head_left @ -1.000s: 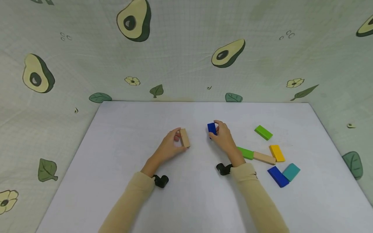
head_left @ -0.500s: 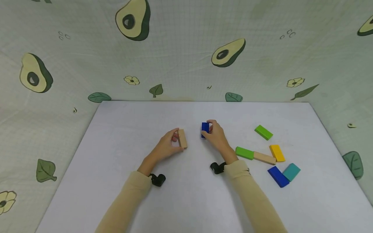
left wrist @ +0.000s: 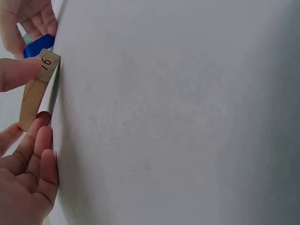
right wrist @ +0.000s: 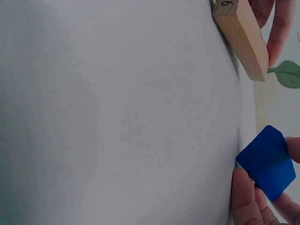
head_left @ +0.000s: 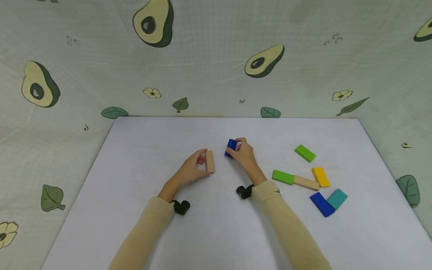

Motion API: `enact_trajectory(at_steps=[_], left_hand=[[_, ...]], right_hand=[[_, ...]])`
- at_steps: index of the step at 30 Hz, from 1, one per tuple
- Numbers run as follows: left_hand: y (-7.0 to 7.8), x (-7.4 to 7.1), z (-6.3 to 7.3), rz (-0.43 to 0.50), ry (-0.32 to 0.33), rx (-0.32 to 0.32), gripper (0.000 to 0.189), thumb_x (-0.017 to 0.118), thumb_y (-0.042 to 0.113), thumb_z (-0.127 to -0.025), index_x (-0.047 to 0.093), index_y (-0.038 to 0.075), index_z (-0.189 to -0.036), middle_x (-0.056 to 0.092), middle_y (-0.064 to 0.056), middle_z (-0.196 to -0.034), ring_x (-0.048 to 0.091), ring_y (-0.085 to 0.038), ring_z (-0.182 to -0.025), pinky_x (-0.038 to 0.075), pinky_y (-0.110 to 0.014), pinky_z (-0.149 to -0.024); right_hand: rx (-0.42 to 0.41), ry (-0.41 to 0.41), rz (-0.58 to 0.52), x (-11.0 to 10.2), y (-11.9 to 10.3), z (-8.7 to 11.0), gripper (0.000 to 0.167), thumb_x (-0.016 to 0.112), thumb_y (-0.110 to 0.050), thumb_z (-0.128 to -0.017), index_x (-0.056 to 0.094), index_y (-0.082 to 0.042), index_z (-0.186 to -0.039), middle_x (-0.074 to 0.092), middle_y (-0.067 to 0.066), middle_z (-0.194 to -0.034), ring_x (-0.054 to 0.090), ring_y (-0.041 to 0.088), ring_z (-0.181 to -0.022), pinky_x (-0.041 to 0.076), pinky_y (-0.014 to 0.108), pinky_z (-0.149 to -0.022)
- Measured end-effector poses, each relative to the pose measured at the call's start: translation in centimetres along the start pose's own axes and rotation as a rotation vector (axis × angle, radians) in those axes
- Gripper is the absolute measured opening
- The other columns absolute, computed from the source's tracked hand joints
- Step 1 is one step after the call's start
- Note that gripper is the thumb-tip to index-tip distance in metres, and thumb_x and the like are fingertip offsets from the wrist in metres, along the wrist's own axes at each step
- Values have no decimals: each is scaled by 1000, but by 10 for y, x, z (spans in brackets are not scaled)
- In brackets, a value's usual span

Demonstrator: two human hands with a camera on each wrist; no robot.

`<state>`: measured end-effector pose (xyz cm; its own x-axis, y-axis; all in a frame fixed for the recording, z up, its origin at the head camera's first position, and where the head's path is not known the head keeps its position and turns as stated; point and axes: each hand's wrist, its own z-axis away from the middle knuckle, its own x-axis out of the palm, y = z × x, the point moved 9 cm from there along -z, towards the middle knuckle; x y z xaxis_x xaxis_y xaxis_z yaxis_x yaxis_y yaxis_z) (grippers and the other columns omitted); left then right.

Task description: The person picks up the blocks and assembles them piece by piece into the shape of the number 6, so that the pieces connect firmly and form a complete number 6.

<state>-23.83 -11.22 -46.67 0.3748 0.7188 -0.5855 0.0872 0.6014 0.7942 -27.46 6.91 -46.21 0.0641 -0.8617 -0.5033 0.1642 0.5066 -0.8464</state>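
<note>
Seemingly curled, left hand [head_left: 189, 167] pinching wooden block [head_left: 210, 162], right hand [head_left: 245, 156] blue block [right wrist: 268, 161].

The pale tan, oblong wooden block [left wrist: 33, 96] you hold looks bare and matt, with faint grain, while your deep blue, oblong block [right wrist: 267, 161] has a smooth, evenly coloured surface with a soft sheen. Beneath them, your flat white tabletop [head_left: 209, 232] looks matt and, up close, finely textured. Your long beige cloth sleeves [head_left: 288, 225] are matt, as is the pale green, avocado-printed cloth backdrop [head_left: 209, 45], faintly creased.
</note>
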Motion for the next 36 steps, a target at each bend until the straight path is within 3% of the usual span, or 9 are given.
enact_trajectory(at_steps=[7,12,16,22,26,32,36], left_hand=[[-3,0,-4,19,-50,-35,81,74,8,-73,32,12,-142,55,-9,-110,49,-22,-100,40,-36,-87],[-1,0,-6,22,-91,-32,80,74,9,-73,33,10,-141,53,-11,-108,47,-21,-96,38,-32,-82],[-1,1,-9,27,-135,-18,78,73,11,-74,33,7,-141,50,-11,-106,44,-20,-93,37,-30,-80],[-1,4,-14,35,-203,-2,73,68,19,-81,31,8,-143,47,-11,-105,42,-19,-89,36,-28,-77],[-4,3,-18,28,-174,-32,65,63,25,-86,34,5,-140,49,-9,-101,44,-16,-83,36,-26,-72],[-6,0,-22,37,-104,-46,49,64,20,-86,44,0,-125,51,-9,-95,46,-16,-79,36,-25,-71],[-7,0,-23,31,-96,-61,45,65,21,-86,48,1,-122,52,-8,-94,46,-16,-79,36,-25,-70]], right_hand=[[83,-13,3,5,2,-6,57,65,-27,-86,41,-1,-130,58,17,-99,64,20,-70,51,22,-58],[147,-20,10,5,3,-11,57,66,-30,-85,41,0,-128,60,22,-107,62,14,-58,49,21,-55],[184,-19,-17,5,6,-17,50,66,-25,-86,42,1,-123,62,24,-100,58,10,-48,49,21,-50],[238,1,-164,3,16,-24,37,62,-14,-89,44,2,-116,64,21,-76,57,12,-42,51,26,-48],[268,-5,-222,2,21,-26,32,58,-12,-91,45,2,-117,62,15,-71,59,12,-45,53,27,-50],[292,0,-311,3,25,-26,30,56,-9,-91,49,2,-118,63,13,-75,62,11,-50,53,26,-54],[283,19,-267,5,24,-26,28,58,-14,-91,53,-1,-115,64,10,-78,60,9,-52,52,23,-54]])
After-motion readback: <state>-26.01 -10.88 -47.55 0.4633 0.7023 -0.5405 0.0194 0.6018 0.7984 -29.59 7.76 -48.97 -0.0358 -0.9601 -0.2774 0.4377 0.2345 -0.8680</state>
